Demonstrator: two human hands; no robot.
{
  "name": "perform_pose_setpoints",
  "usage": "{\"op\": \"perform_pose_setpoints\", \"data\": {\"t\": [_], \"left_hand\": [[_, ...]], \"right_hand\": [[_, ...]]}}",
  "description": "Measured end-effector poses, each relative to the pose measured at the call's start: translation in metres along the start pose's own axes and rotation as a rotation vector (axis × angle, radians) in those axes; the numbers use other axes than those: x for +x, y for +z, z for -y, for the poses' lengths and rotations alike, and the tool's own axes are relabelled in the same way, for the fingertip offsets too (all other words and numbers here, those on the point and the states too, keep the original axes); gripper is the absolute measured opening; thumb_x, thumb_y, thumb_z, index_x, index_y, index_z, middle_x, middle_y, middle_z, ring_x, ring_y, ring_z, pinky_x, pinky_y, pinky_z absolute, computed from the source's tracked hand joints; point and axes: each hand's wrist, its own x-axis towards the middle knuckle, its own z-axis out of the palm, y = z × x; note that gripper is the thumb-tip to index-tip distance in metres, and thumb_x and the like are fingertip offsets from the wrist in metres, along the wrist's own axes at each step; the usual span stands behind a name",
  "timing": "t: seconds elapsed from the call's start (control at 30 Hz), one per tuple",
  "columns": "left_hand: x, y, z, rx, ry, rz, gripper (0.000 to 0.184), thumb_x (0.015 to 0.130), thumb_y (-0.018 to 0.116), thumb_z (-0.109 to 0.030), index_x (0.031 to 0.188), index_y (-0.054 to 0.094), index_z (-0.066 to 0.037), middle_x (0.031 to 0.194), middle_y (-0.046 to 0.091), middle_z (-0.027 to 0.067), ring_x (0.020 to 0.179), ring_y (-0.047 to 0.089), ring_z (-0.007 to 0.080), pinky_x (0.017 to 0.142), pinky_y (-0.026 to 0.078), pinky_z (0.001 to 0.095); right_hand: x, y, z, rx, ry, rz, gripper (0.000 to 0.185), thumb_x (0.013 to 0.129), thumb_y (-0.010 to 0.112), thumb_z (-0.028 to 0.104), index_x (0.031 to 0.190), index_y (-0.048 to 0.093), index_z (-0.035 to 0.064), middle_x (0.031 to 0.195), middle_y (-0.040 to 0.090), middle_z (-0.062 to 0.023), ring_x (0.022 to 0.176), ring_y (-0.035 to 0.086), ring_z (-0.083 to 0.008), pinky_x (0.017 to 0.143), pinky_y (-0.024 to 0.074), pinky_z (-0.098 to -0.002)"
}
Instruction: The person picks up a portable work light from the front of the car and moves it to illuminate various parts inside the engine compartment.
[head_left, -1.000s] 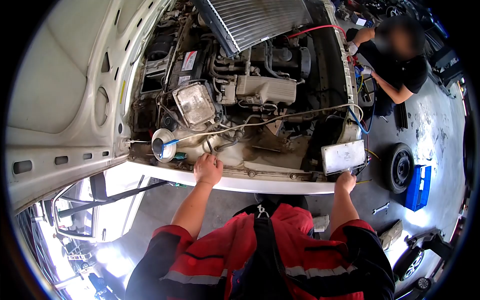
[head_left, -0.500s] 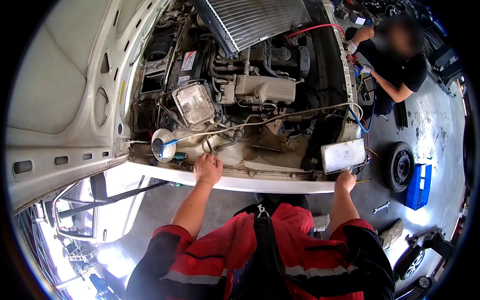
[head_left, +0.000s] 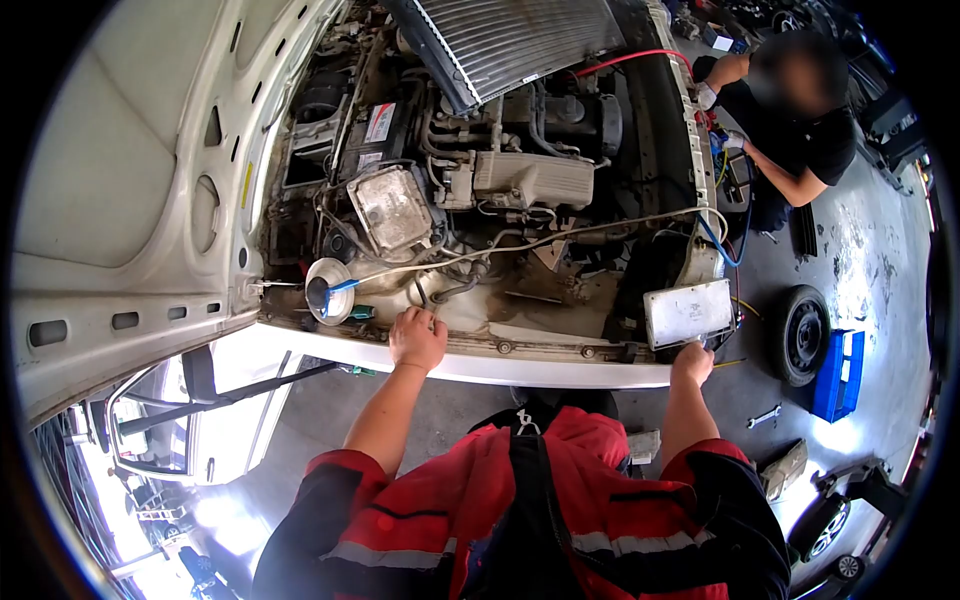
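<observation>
At the near right corner of the engine bay [head_left: 550, 318], has the right hand [head_left: 692, 365] against the lower edge of a white rectangular unit [head_left: 690, 314], with fingertips hidden; cannot tell how tightly curled, or whether gripping the unit or only supporting it. Could tip the unit off that corner by pushing unevenly from below. Rests the left hand [head_left: 417, 338] on the white fender edge [head_left: 530, 368], well apart from the unit, with fingers partly curled; cannot tell whether covering anything. Might also knock the round white cup [head_left: 330, 290] by sweeping that hand leftward, or snag the pale hose [head_left: 560, 238] by reaching inward. Places the unit just beyond the right hand, apparently touching.
</observation>
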Motion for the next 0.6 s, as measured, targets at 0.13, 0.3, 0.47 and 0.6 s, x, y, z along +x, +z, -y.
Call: {"op": "perform_pose_setpoints", "data": {"t": [0.13, 0.3, 0.47, 0.6], "left_hand": [[0.000, 0.003, 0.001, -0.001, 0.013, -0.051, 0.019, 0.081, 0.055, -0.025, 0.082, 0.064, -0.008, 0.094, 0.060, 0.0083, 0.094, 0.055, 0.0297, 0.082, 0.046, 0.0425], [0.000, 0.003, 0.001, -0.004, 0.007, -0.043, 0.019, 0.081, 0.055, -0.025, 0.081, 0.063, -0.008, 0.093, 0.060, 0.0086, 0.093, 0.056, 0.0301, 0.081, 0.046, 0.0426], [0.000, 0.004, 0.003, -0.005, 0.021, -0.051, 0.019, 0.081, 0.055, -0.025, 0.080, 0.063, -0.008, 0.092, 0.060, 0.0086, 0.093, 0.056, 0.0301, 0.081, 0.046, 0.0426], [0.001, 0.004, 0.002, -0.006, 0.019, -0.050, 0.019, 0.080, 0.055, -0.025, 0.080, 0.063, -0.008, 0.092, 0.060, 0.0086, 0.093, 0.056, 0.0301, 0.081, 0.046, 0.0427]], "right_hand": [[0.002, 0.003, -0.002, 0.006, -0.006, -0.009, 0.045, 0.086, 0.041, 0.029, 0.112, 0.057, -0.0043, 0.117, 0.057, -0.0273, 0.110, 0.053, -0.0416, 0.095, 0.0407, -0.0469], [0.009, 0.007, -0.007, -0.006, -0.033, 0.004, 0.044, 0.086, 0.040, 0.028, 0.111, 0.057, -0.0044, 0.116, 0.057, -0.0276, 0.109, 0.054, -0.0417, 0.095, 0.0408, -0.0470], [-0.002, 0.000, 0.004, 0.020, 0.039, -0.010, 0.045, 0.086, 0.040, 0.029, 0.111, 0.057, -0.0039, 0.117, 0.057, -0.0268, 0.110, 0.054, -0.0415, 0.095, 0.0409, -0.0468], [0.004, 0.004, -0.002, 0.023, 0.018, -0.008, 0.046, 0.086, 0.040, 0.031, 0.112, 0.058, -0.0028, 0.119, 0.056, -0.0262, 0.110, 0.053, -0.0412, 0.095, 0.0409, -0.0472]]}}
